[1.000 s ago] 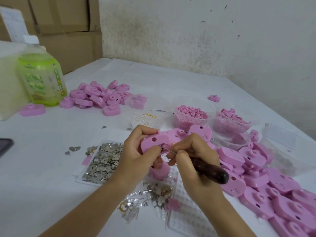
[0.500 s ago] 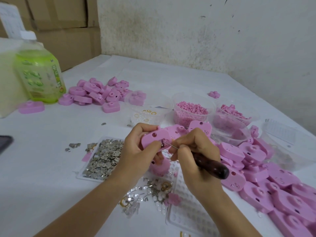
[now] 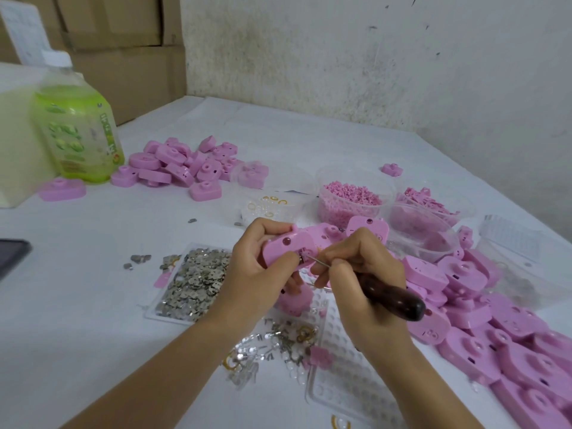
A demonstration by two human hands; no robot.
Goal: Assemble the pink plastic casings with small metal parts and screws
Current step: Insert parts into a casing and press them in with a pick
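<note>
- Between the two hands, in the middle of my head-camera feed, sat one pink casing (image 3: 288,246), held up off the table (image 3: 93,305).
- I saw the left hand (image 3: 257,274) gripping the casing's left end, fingers curled over its far edge and the thumb pressed on the near face.
- The right hand (image 3: 359,274) pinched a dark-handled tool (image 3: 393,297) near the front of the handle, much as one holds a pen.
- The tool's thin metal shaft (image 3: 315,261) pointed left, and its tip met the casing just beside the left thumb. I could not make out what the tip touched.
- The handle stuck out to the right past the heel of the right hand.
- Just left of the left hand lay a clear tray of small metal parts (image 3: 195,280), with a few loose ones further left.
- Right of the right hand a heap of pink casings (image 3: 495,320) ran down to the lower right corner.
- Beyond the hands stood a tub of pink pellets (image 3: 349,196), a second tub of pink pieces (image 3: 430,202) and a clear bowl (image 3: 424,233).
- Under the wrists lay a clear blister tray (image 3: 337,366) and a scatter of small bits (image 3: 278,339).
- Well beyond the left hand was a smaller pile of casings (image 3: 182,162), with a green bottle (image 3: 77,134) just to its left.
- One lone casing (image 3: 62,188) lay in front of the bottle.
</note>
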